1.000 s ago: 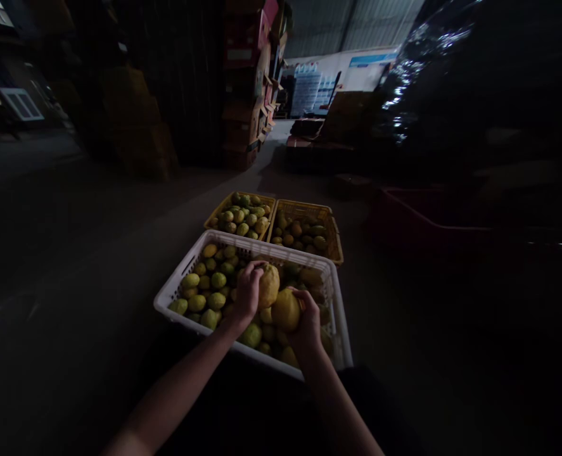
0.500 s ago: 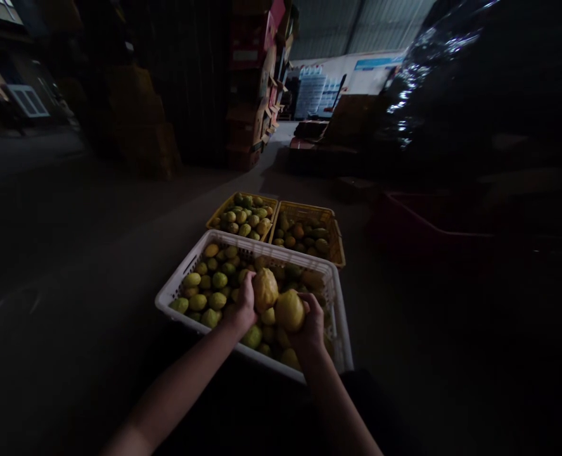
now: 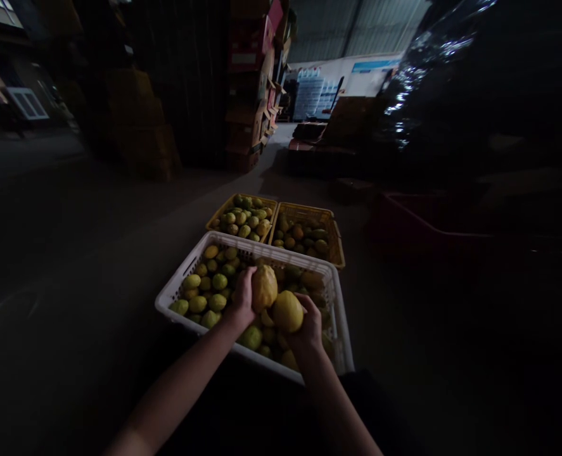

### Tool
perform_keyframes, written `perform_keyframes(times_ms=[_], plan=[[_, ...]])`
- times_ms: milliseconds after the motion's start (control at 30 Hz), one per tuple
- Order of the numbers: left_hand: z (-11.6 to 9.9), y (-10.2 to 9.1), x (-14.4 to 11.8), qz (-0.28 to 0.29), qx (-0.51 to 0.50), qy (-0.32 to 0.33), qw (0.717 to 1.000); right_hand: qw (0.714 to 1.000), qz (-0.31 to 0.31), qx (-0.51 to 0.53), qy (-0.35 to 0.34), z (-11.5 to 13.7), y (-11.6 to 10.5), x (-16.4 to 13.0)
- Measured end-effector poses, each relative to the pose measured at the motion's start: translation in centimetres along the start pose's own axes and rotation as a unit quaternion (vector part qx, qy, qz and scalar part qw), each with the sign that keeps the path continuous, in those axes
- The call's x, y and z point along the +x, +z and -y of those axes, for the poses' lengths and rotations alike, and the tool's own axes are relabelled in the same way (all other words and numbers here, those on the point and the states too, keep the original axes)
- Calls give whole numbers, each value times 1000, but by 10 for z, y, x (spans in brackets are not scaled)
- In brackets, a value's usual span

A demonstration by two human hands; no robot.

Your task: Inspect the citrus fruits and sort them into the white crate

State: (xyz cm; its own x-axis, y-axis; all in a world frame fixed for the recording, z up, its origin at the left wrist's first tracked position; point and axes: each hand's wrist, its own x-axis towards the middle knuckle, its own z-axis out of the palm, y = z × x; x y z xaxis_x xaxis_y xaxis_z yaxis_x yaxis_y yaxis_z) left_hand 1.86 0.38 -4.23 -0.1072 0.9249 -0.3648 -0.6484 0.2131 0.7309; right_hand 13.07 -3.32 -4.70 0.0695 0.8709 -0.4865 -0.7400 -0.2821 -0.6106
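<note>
A white crate (image 3: 176, 292) fills the lower centre of the frame, heaped with green and yellow fruit (image 3: 204, 291). Just above it, side by side, sit two yellow crates (image 3: 331, 244), also holding fruit. Over the white crate's middle, the left hand (image 3: 243, 296) has its fingers curled shut around a bumpy yellow fruit (image 3: 264, 288). Just lower right of it, the right hand (image 3: 309, 324) clasps a rounder yellow fruit (image 3: 287, 311). The two held fruits sit just beside each other.
</note>
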Motion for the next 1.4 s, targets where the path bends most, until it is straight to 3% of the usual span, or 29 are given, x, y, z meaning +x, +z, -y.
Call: perform_keyframes(times_ms=[67,133,300,433,600,833,1200,1400], plan=[[-2,-1,2,22,-66,-100,993,995,-31,55,73,5,3,-1],[-6,-1,0,46,-98,-137,985,990,-43,87,105,8,3,2],[-18,0,-9,96,-205,-172,959,984,-24,162,71,7,-7,12],[-20,2,-12,149,-209,-217,942,975,-3,216,56,15,-6,11],[-21,9,-18,159,-223,-188,943,969,27,242,50,28,-4,3],[-12,17,-15,152,-283,-196,927,954,72,291,7,28,-4,-1],[9,31,-15,169,-271,-199,927,940,74,333,2,32,-14,5],[19,37,-12,170,-266,-194,929,938,22,346,2,38,-18,5]])
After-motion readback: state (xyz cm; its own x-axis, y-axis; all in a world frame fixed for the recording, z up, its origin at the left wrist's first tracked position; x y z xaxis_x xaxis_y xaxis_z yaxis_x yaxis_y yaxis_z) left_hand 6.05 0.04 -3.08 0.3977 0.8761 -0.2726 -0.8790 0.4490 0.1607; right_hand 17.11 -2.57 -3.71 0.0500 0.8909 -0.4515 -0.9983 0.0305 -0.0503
